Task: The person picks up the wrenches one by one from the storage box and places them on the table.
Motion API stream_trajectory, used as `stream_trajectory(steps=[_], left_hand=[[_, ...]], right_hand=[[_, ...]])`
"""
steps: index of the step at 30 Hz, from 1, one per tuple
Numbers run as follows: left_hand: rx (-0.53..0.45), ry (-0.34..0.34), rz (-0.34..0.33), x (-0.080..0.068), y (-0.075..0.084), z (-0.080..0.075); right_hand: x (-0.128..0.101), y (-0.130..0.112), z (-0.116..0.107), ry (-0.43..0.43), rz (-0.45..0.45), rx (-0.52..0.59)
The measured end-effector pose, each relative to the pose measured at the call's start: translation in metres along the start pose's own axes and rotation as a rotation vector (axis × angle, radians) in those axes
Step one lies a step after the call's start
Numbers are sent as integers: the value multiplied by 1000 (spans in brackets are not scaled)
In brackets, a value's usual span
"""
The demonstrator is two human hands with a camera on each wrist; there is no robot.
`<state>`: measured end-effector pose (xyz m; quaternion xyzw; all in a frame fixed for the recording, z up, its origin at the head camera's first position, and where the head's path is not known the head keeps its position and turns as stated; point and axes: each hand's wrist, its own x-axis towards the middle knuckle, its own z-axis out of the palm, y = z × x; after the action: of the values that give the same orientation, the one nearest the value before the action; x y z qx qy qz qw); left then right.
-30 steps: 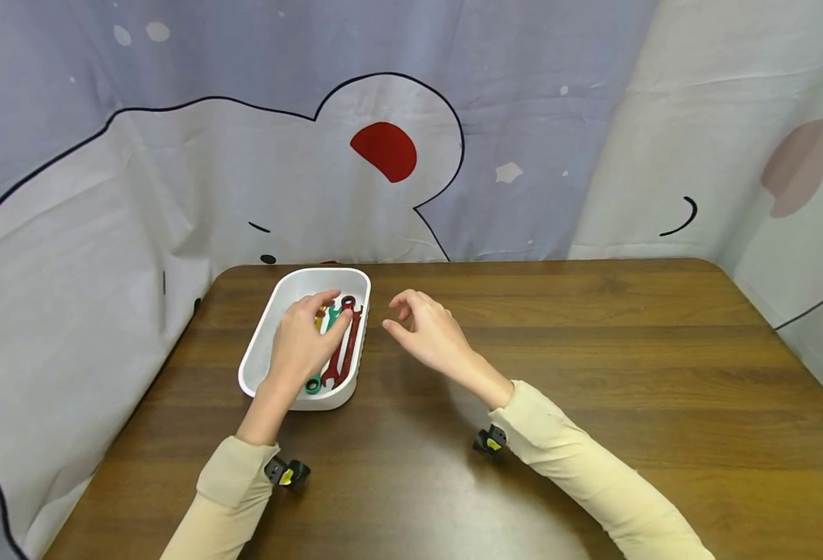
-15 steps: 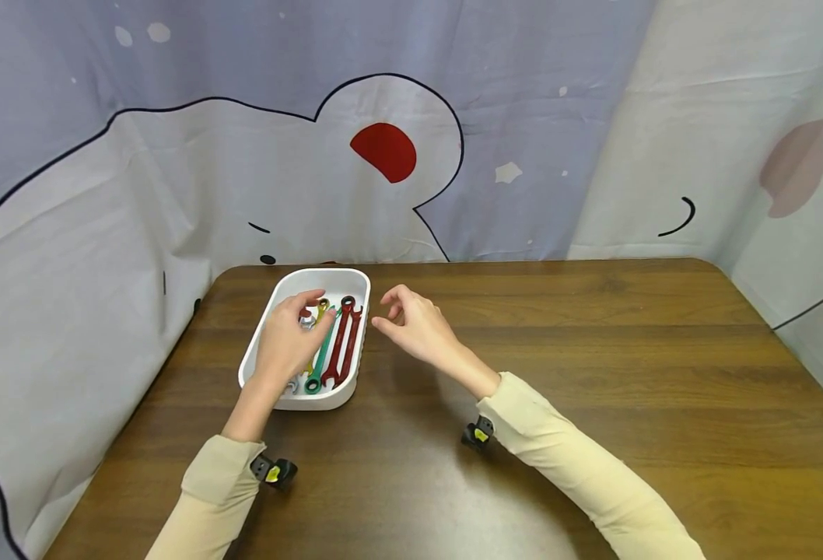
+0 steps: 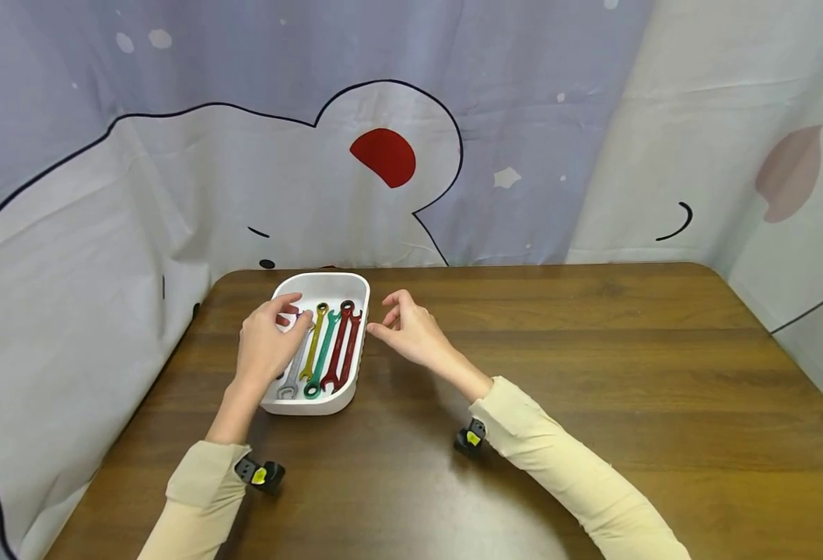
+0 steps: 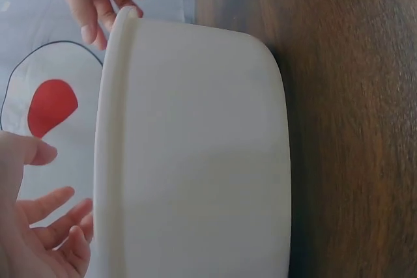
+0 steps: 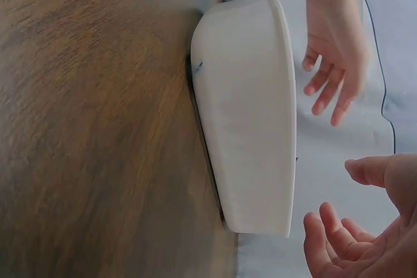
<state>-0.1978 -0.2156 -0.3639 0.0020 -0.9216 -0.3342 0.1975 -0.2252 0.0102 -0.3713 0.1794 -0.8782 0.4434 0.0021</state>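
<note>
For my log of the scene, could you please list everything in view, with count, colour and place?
tray: one, white, on the table's far left part.
wrenches: four in the tray, side by side; silver, yellow, green, red, left to right. A second red one may lie beside the red; I cannot tell.
table: one, dark brown wood.
curtain: one, lilac and white with a cartoon outline and a red patch, behind the table.
wrist cameras: two, black with yellow, one under each wrist.
left hand: over the tray's left side, fingers relaxed, holding nothing.
right hand: just right of the tray, holding nothing.
</note>
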Motion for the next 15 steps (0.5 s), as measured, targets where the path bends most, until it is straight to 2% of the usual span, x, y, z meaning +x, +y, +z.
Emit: stream_trajectory(steps=[7,15], left_hand=[[-33,38,-56,1,-8,-3],[-26,75,-139,2,-14,-10]], right_hand=[[4,4,6,-41,58,85],[9,4,9,-86,136,187]])
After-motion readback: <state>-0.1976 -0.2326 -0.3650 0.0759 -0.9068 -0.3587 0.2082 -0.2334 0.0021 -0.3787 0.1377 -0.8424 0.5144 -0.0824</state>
